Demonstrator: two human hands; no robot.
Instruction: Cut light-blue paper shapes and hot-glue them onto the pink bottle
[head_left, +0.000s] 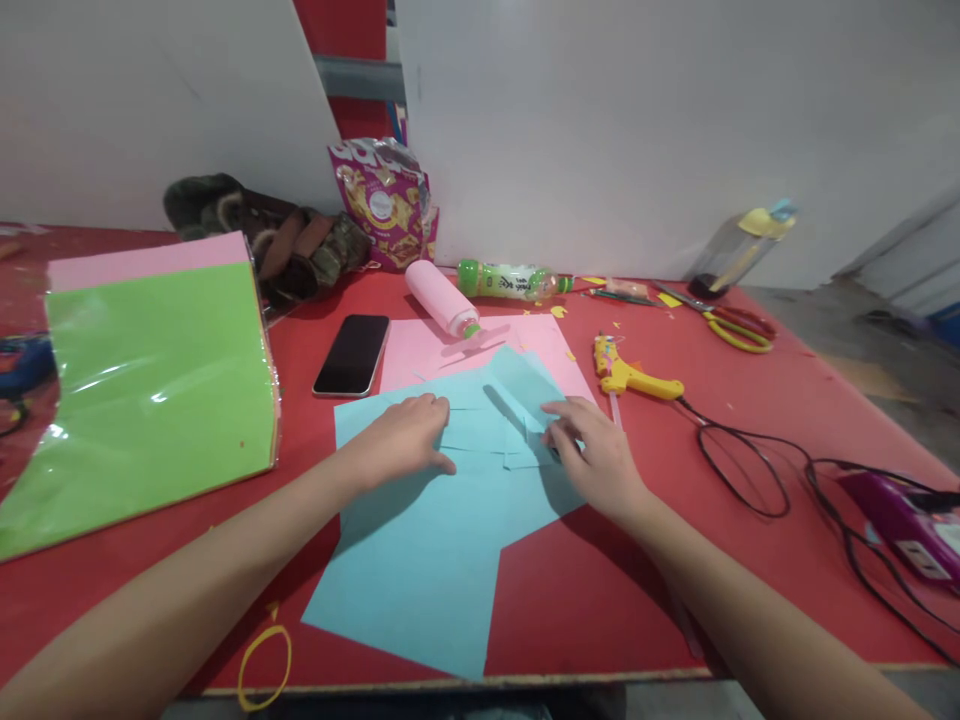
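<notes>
Folding looks barely begun: the blue paper sheet has a few creases, pressed down by the open left hand and right hand, and is otherwise flat.

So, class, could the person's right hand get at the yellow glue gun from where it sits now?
Probably yes: the right hand rests on the blue paper, the glue gun lies just beyond it on the red table, with nothing between them.

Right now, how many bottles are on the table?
3. A pink bottle lies at the far edge of the pink paper, a green-capped bottle lies just right of it, and a yellow-lidded bottle is behind the scissors. None looks hidden.
</notes>
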